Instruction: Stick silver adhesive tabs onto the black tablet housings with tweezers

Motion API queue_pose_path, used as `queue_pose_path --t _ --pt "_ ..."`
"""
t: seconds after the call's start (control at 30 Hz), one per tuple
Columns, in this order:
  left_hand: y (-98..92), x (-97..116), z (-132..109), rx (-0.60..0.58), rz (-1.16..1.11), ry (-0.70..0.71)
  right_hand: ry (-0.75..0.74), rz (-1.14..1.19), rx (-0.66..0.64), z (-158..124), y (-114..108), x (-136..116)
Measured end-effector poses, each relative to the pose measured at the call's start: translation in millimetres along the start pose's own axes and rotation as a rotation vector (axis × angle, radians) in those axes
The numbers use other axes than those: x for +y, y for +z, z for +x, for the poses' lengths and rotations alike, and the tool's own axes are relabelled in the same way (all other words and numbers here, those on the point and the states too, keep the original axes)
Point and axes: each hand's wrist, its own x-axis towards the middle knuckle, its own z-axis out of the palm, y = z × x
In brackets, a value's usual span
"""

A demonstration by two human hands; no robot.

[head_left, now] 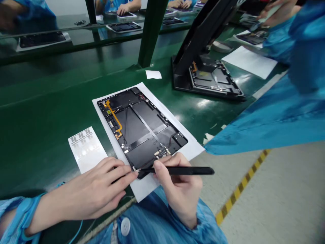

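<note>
An opened tablet (142, 125), its inner parts exposed, lies on a white paper sheet (193, 149) at the bench's near edge. An orange flex cable (117, 122) runs along its left side. My right hand (177, 186) pinches black tweezers (188, 170), whose tips reach the tablet's near corner. My left hand (99, 189) lies with outstretched fingers at that same corner, fingertips beside the tweezer tips. What the tips touch is too small to make out. Left of the tablet, partly behind my left hand, is a white sheet of small grey stickers (87, 147).
A black stand or fixture (189, 64) holds another opened tablet (213, 79) at the back right. A green post (149, 34) rises behind the work. A co-worker's blue sleeve (284, 112) fills the right side. A small paper scrap (153, 74) lies near the post.
</note>
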Motion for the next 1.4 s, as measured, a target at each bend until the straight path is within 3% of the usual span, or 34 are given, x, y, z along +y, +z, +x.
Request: queue_pose_path --t 0.3,0.4,0.63,1.1,1.4 --pt "3.8 4.2 -1.4 -0.019 -0.016 -0.062 -0.041 -0.042 -0.061 -0.3 -3.7 0.0" --pt "2.2 3.7 -0.5 -0.03 -0.015 -0.055 -0.048 -0.057 -0.034 0.2 -6.0 1.9" --pt "0.5 4.5 1.4 -0.027 0.012 -0.033 -0.058 0.012 -0.142 -1.9 -0.7 3.7" --pt "1.5 5.0 2.3 -0.016 0.044 -0.028 -0.043 -0.002 -0.188 0.4 -0.1 2.8" --pt "-0.9 -4.8 -3.3 0.03 -0.245 -0.148 0.005 0.097 -0.084 -0.5 1.8 6.4"
